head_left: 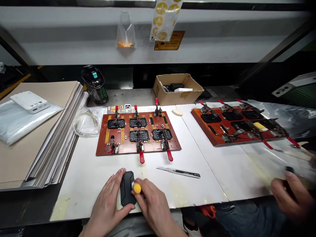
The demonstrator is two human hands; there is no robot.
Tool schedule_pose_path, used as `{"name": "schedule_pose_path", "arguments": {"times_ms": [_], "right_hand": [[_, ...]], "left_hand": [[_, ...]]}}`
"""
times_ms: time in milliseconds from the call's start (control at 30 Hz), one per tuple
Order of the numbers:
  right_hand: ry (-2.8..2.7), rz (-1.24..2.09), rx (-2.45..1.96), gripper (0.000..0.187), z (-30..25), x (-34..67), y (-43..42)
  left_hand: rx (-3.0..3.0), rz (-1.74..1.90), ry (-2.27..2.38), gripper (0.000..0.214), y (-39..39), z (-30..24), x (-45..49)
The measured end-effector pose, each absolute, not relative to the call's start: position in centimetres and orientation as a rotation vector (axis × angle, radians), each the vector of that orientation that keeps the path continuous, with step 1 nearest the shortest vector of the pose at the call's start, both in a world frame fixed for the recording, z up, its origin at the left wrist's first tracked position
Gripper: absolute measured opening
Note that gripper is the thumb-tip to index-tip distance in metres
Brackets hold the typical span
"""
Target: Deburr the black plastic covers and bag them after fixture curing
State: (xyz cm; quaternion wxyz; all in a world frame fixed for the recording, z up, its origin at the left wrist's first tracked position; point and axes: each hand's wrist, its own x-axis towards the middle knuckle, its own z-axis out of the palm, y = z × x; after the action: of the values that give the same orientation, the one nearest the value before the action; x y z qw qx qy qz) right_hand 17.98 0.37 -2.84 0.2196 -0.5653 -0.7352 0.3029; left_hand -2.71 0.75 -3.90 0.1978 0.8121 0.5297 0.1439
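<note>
A black plastic cover (127,189) with angled edges and small corner holes lies on the white table covering near the front edge. My left hand (108,200) grips it from the left, fingers along its far end and thumb at its near end. My right hand (154,202) is closed around a small tool with a round yellow end (137,188), held at the cover's right edge. The rest of that tool is hidden by my fingers. A utility knife (181,172) lies to the right of my right hand, its blade pointing left.
Beyond my hands sits a red-brown fixture board (120,149) with red-handled toggle clamps and black parts. A second clamp board (217,140) stands right, near a co-worker's hand (291,194). Stacked cardboard (56,154), a black bottle (96,86) and a cardboard box (170,95) surround the workspace.
</note>
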Motion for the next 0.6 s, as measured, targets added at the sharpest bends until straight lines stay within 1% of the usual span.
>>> {"name": "schedule_pose_path", "arguments": {"times_ms": [100,267,367,500,600], "right_hand": [[-2.176,0.859,-1.51,0.031,-2.1,19.1,-1.1],[-2.066,0.874,-1.621,0.023,-1.4,18.1,1.4],[-2.059,0.838,-1.63,0.024,-1.7,17.0,2.4],[-2.213,0.98,-1.547,0.034,-1.2,18.3,0.2],[-2.266,1.108,-1.504,0.031,-0.4,19.9,-0.8]], "left_hand": [[2.288,0.403,1.465,0.099,0.8,-4.0,-2.8],[2.292,0.411,1.422,0.098,0.9,-4.1,-2.9],[2.256,0.42,1.446,0.097,0.9,-4.0,-2.9],[2.236,0.419,1.469,0.098,0.9,-3.6,-2.7],[2.252,0.402,1.447,0.098,0.8,-3.5,-2.8]]}}
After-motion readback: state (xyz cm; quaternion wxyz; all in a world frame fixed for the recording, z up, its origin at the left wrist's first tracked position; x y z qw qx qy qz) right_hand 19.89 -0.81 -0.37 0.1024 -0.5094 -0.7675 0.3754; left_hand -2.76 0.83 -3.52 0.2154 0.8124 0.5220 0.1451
